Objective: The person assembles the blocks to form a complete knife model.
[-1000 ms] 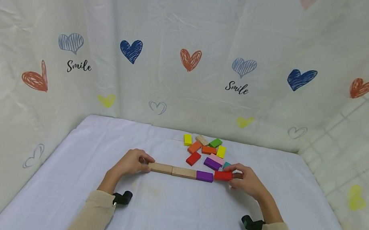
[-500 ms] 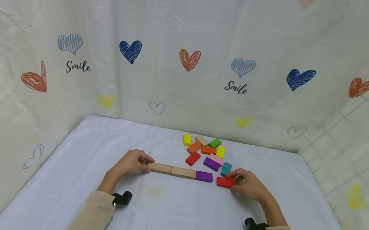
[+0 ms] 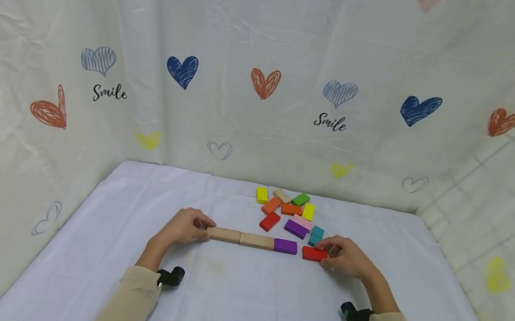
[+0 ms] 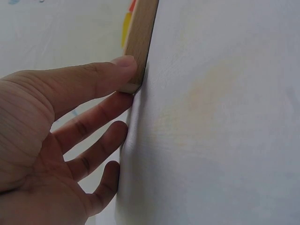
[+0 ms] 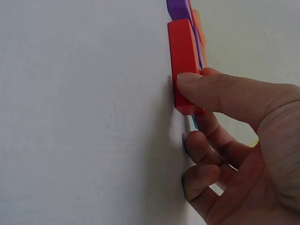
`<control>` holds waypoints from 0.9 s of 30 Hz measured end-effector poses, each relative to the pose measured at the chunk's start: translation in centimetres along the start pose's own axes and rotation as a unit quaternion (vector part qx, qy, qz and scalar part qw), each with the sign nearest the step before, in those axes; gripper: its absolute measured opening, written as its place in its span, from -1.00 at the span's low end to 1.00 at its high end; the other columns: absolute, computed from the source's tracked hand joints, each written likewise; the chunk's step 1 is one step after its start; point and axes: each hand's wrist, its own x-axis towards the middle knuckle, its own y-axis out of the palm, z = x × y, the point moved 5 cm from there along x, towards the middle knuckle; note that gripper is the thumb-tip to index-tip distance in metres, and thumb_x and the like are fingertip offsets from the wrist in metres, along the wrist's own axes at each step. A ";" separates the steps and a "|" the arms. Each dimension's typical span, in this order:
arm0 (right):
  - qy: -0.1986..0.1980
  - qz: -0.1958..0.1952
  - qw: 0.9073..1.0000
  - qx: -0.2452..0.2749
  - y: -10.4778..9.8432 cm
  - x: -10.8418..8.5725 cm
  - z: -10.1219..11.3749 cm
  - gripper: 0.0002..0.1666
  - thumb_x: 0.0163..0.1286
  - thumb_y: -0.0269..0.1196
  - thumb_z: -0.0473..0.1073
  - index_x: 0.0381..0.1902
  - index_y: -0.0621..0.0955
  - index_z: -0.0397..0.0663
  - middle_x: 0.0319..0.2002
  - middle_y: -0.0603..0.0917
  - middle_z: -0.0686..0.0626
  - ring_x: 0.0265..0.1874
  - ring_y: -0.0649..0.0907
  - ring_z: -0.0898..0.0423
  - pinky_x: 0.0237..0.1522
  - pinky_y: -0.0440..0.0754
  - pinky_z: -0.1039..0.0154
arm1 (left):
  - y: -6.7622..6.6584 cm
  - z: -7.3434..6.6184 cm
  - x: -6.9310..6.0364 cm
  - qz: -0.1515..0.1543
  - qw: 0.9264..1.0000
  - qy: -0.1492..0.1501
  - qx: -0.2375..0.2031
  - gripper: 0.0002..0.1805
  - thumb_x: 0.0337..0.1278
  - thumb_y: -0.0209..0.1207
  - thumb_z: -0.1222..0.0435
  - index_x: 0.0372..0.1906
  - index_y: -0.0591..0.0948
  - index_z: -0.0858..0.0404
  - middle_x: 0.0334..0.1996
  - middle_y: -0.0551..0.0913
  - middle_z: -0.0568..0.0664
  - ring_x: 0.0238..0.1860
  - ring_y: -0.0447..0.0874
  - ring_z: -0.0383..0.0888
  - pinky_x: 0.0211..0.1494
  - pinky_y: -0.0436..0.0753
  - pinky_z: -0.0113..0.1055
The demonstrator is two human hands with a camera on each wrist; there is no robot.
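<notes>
Here your right hand (image 3: 347, 257) pinches the red block (image 3: 313, 254) just right of the purple block (image 3: 285, 246), your left hand (image 3: 183, 226) pinching the leftmost plain block (image 3: 224, 234); it looks light, rigid and smooth, so grip its long sides near the outer end.

so the table (image 3: 233, 304) was draped in white cloth (image 3: 171, 186), kinda creased, with a faint yellowish stain (image 4: 204, 96), two plain wood blocks (image 3: 223, 235) and a purple block (image 3: 285, 246) sat end to end, a messy bunch of mostly colored blocks (image 3: 291, 210) lay behind them
</notes>
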 end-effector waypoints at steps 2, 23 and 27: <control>0.002 -0.001 1.000 -0.003 0.0 0.1 0.0 -0.57 0.22 0.49 -0.22 0.07 0.73 0.04 -0.16 0.61 -0.05 -0.14 0.52 -0.01 -0.23 0.61 0.21 | 0.0 0.0 0.0 0.000 1.000 0.001 -0.001 -0.69 -0.01 0.51 0.37 -0.11 0.83 0.04 -0.26 0.72 -0.12 -0.22 0.48 -0.14 -0.16 0.45 -0.29; -0.016 -0.003 1.000 -0.016 0.1 1.2 0.3 -0.60 0.26 0.46 -0.23 0.08 0.73 0.04 -0.18 0.61 -0.04 -0.20 0.50 0.00 -0.25 0.54 0.20 | 0.0 0.0 0.0 -0.004 1.000 0.003 0.004 -0.70 -0.03 0.52 0.35 -0.13 0.84 0.01 -0.24 0.73 -0.14 -0.20 0.50 -0.14 -0.13 0.48 -0.27; -0.019 -0.002 1.000 -0.017 0.2 1.3 0.4 -0.59 0.26 0.46 -0.22 0.08 0.73 0.02 -0.18 0.62 -0.04 -0.19 0.50 0.02 -0.26 0.53 0.23 | 0.0 0.1 0.0 -0.005 1.000 0.007 0.005 -0.70 -0.03 0.52 0.36 -0.13 0.84 0.03 -0.23 0.73 -0.12 -0.21 0.50 -0.13 -0.14 0.48 -0.27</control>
